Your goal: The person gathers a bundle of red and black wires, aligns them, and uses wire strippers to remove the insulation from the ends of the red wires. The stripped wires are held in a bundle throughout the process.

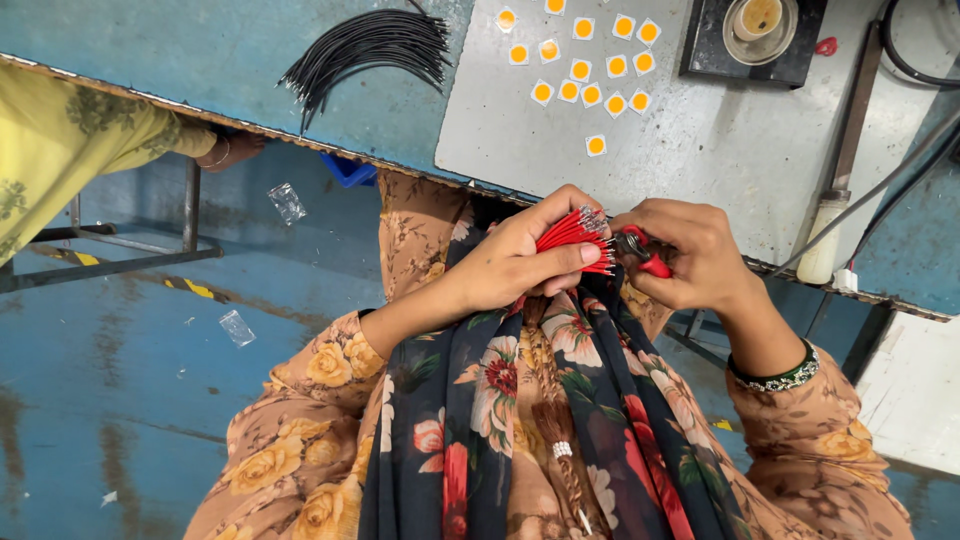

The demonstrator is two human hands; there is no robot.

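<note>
Left hand: the left hand (515, 262) is curled around a bunch of red wires (572, 232), with the thumb pressed on top to keep them tight.
Right hand: the right hand (690, 255) is closed on a small tool with red handles (643, 256). Its tip sits right at the wire ends.
Wire ends: the bare tips (596, 219) stick out of the fist and point at the tool. They look shiny, but they are too small to see well.
Step in hand: it looks like the wire ends are being worked on one at a time with the tool.
Next move needs: I think the bunch must be held still, and the tool tip must meet just one wire, not its neighbours.
Where the wires are: in front of the lap, between both hands, just below the edge of the grey table (720, 150).
Nearby: black wires (365, 50) lie on the blue bench, well apart. Small orange squares (585, 70) sit on the table.
Other person: a yellow sleeve (70, 145) shows at the left.
</note>
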